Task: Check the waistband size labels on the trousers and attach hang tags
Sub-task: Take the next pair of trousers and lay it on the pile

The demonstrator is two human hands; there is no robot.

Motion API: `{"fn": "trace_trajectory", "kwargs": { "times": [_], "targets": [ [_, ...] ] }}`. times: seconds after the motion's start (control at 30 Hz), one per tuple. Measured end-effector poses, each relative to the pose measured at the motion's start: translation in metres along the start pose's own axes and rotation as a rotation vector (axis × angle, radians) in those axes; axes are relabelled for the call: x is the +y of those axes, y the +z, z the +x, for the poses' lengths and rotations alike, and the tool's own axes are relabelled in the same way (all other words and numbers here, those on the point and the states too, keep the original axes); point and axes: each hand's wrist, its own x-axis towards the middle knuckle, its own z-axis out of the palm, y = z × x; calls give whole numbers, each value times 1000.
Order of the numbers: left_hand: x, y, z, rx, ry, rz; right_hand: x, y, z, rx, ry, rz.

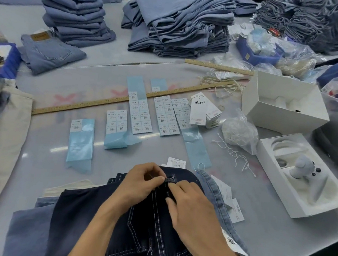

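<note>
A garment finishing workshop: stacked folded jeans (76,9), size sticker sheets (140,114), hang tags (199,110), wooden rulers (112,101).

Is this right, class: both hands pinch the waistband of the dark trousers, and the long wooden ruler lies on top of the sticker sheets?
One detail is wrong. In the head view the long wooden ruler passes under the sticker sheets, not on top of them. The rest holds: the left hand and the right hand pinch the waistband of the dark trousers.
</note>
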Motion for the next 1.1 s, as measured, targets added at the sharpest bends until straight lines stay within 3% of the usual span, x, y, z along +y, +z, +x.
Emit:
{"fn": "trace_trajectory", "kwargs": {
  "times": [0.17, 0.4, 0.47, 0.57, 0.6, 0.77, 0.9, 0.97, 1.1],
  "targets": [
    [4, 8, 2, 26, 4, 3, 1, 0, -2, -107, 24, -9],
    [0, 13, -7, 183, -38, -265, 15, -34, -8, -162, 48, 101],
    [2, 13, -8, 224, -40, -362, 45, -52, -13, -286, 143, 147],
    [4, 14, -9, 268, -37, -431, 68, -61, -31, -635, 200, 248],
    [4, 14, -8, 270, -32, -426, 69, -60, -37, -645, 186, 276],
    [3, 14, -11, 243, 13, -499, 64, -68, -55, -297, 361, 400],
    [4, 16, -10, 262, 16, -616, 29, -58, -63, -14, 237, 137],
    [5, 18, -8, 288, 9, -628, 3, -55, -61, -3, 177, 37],
    [9, 19, -5, 301, 18, -600, -24, -46, -54, -153, 57, -83]
  ]
}}
